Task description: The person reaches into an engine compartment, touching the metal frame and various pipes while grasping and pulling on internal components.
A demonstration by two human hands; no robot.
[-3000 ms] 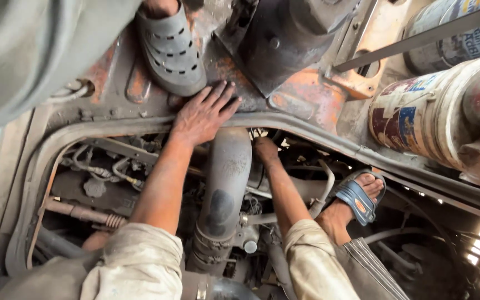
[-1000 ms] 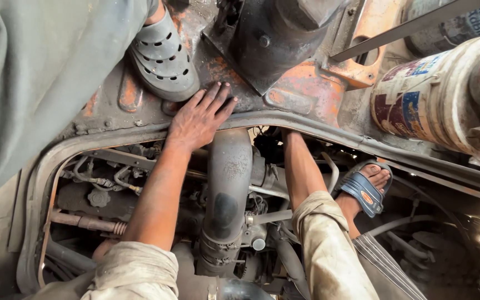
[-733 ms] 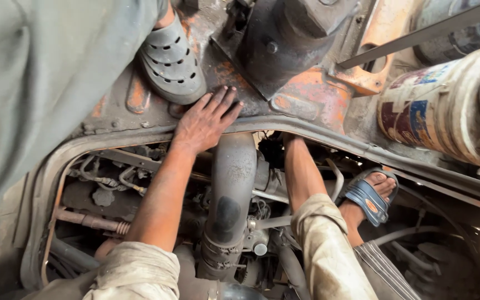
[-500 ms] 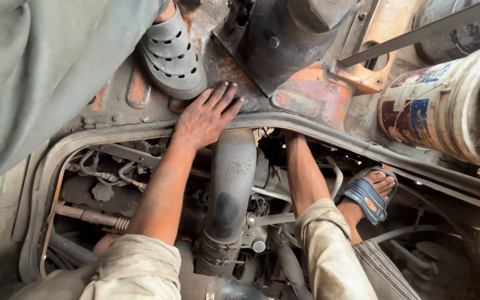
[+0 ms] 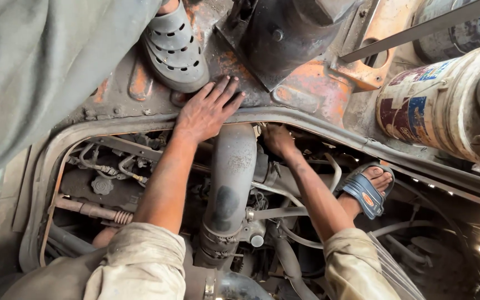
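Rusty panel (image 5: 306,91): under the left hand (image 5: 206,111), fingers spread flat.
Grey pipe (image 5: 231,178): just left of the right hand (image 5: 278,139), whose grip cannot be told.

A rusty orange metal floor panel (image 5: 312,91) fills the upper middle of the frame, its curved rim running from left to lower right above the open engine bay. On it, upper left, stands a grey clog (image 5: 176,47). A dark housing (image 5: 290,33) sits top centre. The left hand (image 5: 209,108) lies flat on the panel's edge. A bucket (image 5: 434,108) rests at right.
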